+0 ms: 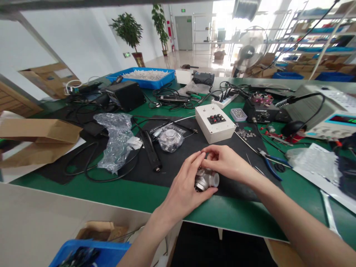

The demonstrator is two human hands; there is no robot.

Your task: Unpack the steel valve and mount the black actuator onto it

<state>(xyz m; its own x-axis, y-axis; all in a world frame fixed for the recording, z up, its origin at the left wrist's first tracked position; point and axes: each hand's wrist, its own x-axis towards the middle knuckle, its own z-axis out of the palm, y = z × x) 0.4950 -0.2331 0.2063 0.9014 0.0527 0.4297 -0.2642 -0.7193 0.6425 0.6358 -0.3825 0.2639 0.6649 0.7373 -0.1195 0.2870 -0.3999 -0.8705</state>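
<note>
Near the front edge of the bench, my left hand [187,181] is wrapped around a silvery metal fitting [204,180] with a pale round end facing right. From above, my right hand [222,161] has its thumb and fingers pinched together at the fitting's top, touching the left fingertips. What the right fingers pinch is hidden behind them. The fitting's far side is covered by both hands. A black mat [172,167] lies beneath. Just beyond stands a white box [215,124] with black and red terminals, and to the left a similar round part [170,137] sits in clear plastic.
A black electric screwdriver [150,150] with its cable and crumpled plastic wrap [115,141] lie left. On the right are blue-handled pliers [269,165], scattered nuts [246,133], a wrench [329,213] and a bench instrument [330,111]. A blue bin [91,246] stands below the bench edge.
</note>
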